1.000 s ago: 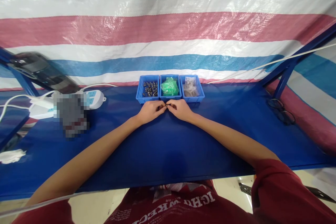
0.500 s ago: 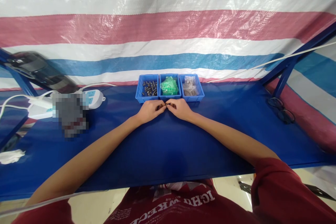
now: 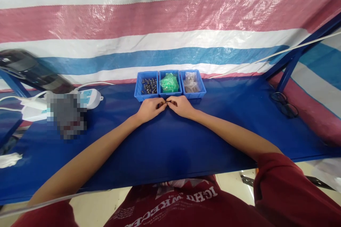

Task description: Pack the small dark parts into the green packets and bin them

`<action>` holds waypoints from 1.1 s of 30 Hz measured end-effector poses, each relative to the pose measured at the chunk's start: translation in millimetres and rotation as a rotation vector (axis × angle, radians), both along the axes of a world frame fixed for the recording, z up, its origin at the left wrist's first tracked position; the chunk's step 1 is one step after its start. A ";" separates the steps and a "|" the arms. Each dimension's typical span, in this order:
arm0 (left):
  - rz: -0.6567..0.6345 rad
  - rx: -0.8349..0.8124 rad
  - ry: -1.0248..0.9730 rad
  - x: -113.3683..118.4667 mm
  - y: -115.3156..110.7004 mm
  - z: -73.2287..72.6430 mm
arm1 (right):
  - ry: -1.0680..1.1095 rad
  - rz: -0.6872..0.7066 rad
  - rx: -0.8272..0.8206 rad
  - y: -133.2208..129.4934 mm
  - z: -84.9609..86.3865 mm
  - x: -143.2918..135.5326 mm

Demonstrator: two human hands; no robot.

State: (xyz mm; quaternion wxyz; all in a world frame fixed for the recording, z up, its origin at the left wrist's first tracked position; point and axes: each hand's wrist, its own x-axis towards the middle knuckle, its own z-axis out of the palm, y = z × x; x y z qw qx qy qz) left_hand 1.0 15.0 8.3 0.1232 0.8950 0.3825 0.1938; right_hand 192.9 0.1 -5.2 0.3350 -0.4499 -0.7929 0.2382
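My left hand point(image 3: 151, 108) and my right hand point(image 3: 181, 106) meet fingertip to fingertip just in front of the bins. Both are closed in a pinch on one small dark metal part point(image 3: 166, 102), mostly hidden by the fingers. Behind my left hand, the left blue bin point(image 3: 140, 96) holds many loose small metal fittings point(image 3: 150, 86). A green plastic bag point(image 3: 169, 83) lies in the middle blue bin point(image 3: 161, 92). Clear plastic bags point(image 3: 191, 82) with greyish contents fill part of the right blue bin point(image 3: 196, 95).
A white power strip point(image 3: 92, 98) with cables and a blurred-out dark object point(image 3: 68, 115) are on the left. A dark bottle-like object point(image 3: 32, 71) leans behind them. Glasses point(image 3: 285, 104) lie far right. Blue frame posts point(image 3: 287, 72) and a striped sheet point(image 3: 160, 39) bound the blue table point(image 3: 170, 149).
The view has tilted slightly down, so the scene sits a little higher and further left. Both hands stay pinched together with only slight finger movement.
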 end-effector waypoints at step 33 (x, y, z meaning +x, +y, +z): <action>0.011 0.003 -0.032 -1.5 -2.9 -0.1 | 0.020 0.005 0.005 0.2 -0.9 -1.1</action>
